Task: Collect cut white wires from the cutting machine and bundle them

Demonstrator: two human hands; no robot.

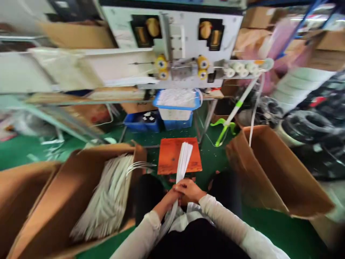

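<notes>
fingers (183, 182) of our left hand (170, 198) and right hand (191, 190) curl snugly around a white bundle (184, 160) before the orange board (167, 158); it's gathered, but whether strands (110, 196) in the box (81, 176) are finished we can't tell.

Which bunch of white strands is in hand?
The narrow bunch, its tips in front of the orange board, with the left hand and right hand both on it. The larger bunch lies heaped in the box at left.
</notes>
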